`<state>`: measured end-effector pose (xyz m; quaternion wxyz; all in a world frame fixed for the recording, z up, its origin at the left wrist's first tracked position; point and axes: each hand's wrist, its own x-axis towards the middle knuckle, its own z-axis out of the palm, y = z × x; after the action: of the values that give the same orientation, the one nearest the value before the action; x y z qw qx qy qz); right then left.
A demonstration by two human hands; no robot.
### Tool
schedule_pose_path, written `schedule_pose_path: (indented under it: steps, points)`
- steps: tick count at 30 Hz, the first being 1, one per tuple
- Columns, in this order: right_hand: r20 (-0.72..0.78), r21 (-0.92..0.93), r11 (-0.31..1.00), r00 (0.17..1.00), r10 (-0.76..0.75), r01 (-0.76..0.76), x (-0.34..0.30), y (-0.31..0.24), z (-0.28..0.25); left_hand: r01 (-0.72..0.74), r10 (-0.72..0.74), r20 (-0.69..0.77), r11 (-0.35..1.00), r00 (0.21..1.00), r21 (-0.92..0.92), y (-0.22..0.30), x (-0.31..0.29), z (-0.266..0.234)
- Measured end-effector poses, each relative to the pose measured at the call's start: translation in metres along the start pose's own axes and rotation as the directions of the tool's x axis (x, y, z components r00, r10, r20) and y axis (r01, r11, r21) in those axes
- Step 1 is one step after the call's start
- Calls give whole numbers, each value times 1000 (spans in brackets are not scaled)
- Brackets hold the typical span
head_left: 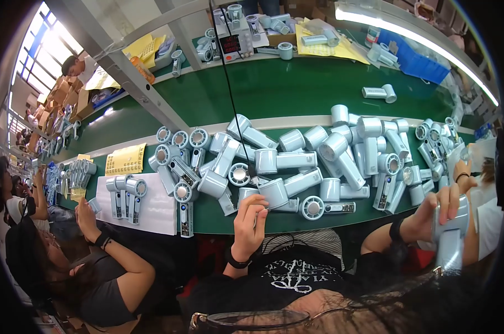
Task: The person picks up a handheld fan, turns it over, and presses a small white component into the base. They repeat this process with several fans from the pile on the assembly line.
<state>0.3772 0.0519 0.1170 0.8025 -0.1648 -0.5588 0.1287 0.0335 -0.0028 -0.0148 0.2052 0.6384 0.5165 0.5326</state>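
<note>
Right hand [426, 219] grips fan [450, 249] | left hand [248, 227] curled by pile [294, 161], pinch I can't make out | bin [425, 68] far right, contents unclear

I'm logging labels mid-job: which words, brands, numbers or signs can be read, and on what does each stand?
Black cloth shirt: white lettering across the front, which I won't copy.
Black rectangular display panel: red digits, too small to read.
Yellow rectangular paper sheet: rows of print, too small to read.
Pale-blue plastic handheld fan in the right hand: no lettering can be made out.
</note>
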Motion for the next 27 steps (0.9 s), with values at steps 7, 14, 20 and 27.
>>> schedule_pose_path:
  steps: [7,14,20,27]
  points:
    - [197,477,849,969,150,-229,9,9,39,-44,44,24,999,999,11,-2,4,0]
    - [221,213,813,837,500,-541,5,62,34,22,-18,49,996,999,-91,0,0,-2]
    - [104,-630,377,406,908,-680,11,257,126,-15,18,44,998,999,-67,-1,0,-6]
    - [18,-793,99,139,990,-601,-18,359,120,-11,12,22,998,1000,-66,2,-9,-10]
